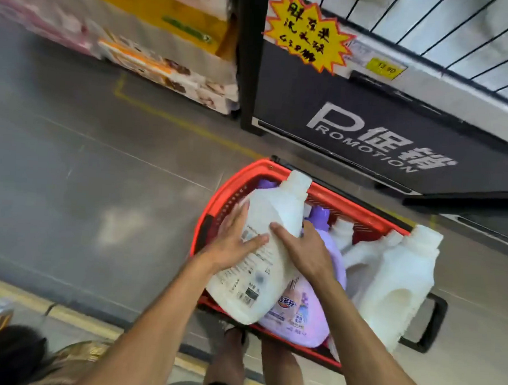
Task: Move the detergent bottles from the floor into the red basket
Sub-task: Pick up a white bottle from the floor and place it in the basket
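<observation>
A red basket (217, 199) stands on the grey floor right in front of my feet. A big white detergent bottle (272, 211) lies across its left half, label up, cap pointing away from me. My left hand (234, 241) presses flat on the bottle's left side and my right hand (302, 250) grips its right edge. Under it lies a purple detergent bottle (302, 315). Two more white bottles (398, 285) fill the basket's right half, and a purple cap (319, 216) shows at the back.
A black promotion stand (367, 133) with a wire rack rises just behind the basket. Stacked packaged goods (154, 48) sit at the upper left. The basket's black handle (428, 325) sticks out to the right. Another person's dark hair (12, 353) is at the lower left.
</observation>
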Demonstrator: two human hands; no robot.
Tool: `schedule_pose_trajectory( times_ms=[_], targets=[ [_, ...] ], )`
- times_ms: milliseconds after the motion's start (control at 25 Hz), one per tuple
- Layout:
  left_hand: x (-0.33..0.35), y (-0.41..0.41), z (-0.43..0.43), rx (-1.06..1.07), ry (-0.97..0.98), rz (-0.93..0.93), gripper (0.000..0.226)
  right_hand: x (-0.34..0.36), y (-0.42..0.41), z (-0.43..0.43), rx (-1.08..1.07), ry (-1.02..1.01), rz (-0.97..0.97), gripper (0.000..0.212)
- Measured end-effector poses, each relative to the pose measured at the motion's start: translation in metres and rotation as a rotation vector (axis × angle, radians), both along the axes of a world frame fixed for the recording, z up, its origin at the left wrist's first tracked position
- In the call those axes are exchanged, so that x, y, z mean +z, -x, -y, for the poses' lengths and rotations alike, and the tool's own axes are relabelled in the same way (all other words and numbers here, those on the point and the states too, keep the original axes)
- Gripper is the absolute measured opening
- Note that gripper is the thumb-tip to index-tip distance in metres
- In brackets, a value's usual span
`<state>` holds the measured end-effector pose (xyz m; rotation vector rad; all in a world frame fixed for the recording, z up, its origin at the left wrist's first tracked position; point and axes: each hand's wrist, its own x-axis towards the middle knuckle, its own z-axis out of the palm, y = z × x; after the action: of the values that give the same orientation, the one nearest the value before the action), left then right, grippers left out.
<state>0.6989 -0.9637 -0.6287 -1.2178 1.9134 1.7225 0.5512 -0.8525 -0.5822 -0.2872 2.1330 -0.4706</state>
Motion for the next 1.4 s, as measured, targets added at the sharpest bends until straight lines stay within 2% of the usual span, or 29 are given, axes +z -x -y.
schedule_pose_trajectory(
  times_ms=[80,200,280,360,520,640,760,920,1200,1400],
  targets=[
    [-0.018,-0.003,-0.032,-0.067,0.143,0.15,0.102,-0.016,0.007,0.006,0.064,-0.049,-0.03,0.078],
    [-0.02,-0.016,-0.046,0.085,0.189,0.121,0.085,-0.013,0.003,0.006,0.214,-0.069,-0.143,0.071],
    [-0.013,-0.032,-0.04,0.054,0.265,0.139,0.072,-0.001,-0.001,0.007,0.334,-0.08,-0.139,0.061],
    [0.001,-0.051,-0.033,-0.061,0.264,0.193,0.067,0.014,-0.01,0.003,0.449,-0.096,-0.114,0.055],
    [0.075,-0.069,-0.018,-0.231,0.276,0.259,0.056,0.082,-0.016,-0.019,0.53,-0.094,-0.141,0.054],
    [0.141,-0.068,-0.017,-0.422,0.461,0.301,0.056,0.143,-0.013,-0.061,0.6,-0.158,-0.26,0.054],
    [0.201,-0.034,-0.024,-0.665,0.736,0.299,0.063,0.188,-0.004,-0.114,0.658,-0.294,-0.403,0.064],
    [0.277,0.021,-0.057,-0.883,0.96,0.094,0.056,0.255,-0.002,-0.185,0.531,-0.432,-0.445,0.05],
    [0.376,0.111,-0.131,-1.134,1.188,-0.233,0.053,0.346,0.015,-0.29,0.164,-0.391,-0.547,0.039],
    [0.411,0.186,-0.245,-1.301,1.265,-0.374,0.058,0.394,0.042,-0.415,-0.136,-0.392,-0.509,0.041]
  ],
)
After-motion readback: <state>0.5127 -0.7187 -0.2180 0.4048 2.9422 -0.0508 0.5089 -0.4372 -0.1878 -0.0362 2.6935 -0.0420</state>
